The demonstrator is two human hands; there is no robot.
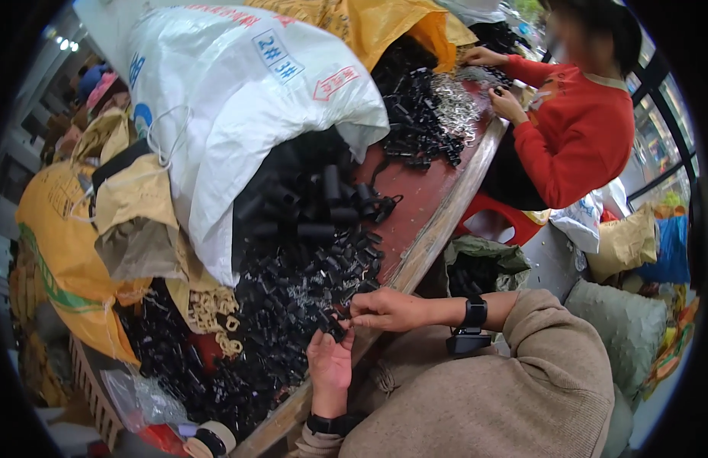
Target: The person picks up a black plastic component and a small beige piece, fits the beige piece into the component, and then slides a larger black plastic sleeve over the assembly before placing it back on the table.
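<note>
Close together at the table's near edge, my left hand [330,365] and my right hand [390,309] meet at a small black plastic part [336,328]. The left one has its palm turned up and holds the part at its fingertips. From the right, my other hand pinches at the same spot; what lies between those fingers is too small to make out. Just beyond both hands spreads a heap of small black parts [274,305], with small silvery metal pieces among them. Larger black tubes [333,185] spill from a white woven sack [209,99] behind the heap.
Beige rings [210,309] lie left of the heap. A yellow sack [72,229] stands at the left; a tape roll [214,437] sits near the front. The table has a wooden edge [453,202]. Far right, a person in a red sweater [579,130] handles parts beside metal pieces [457,107].
</note>
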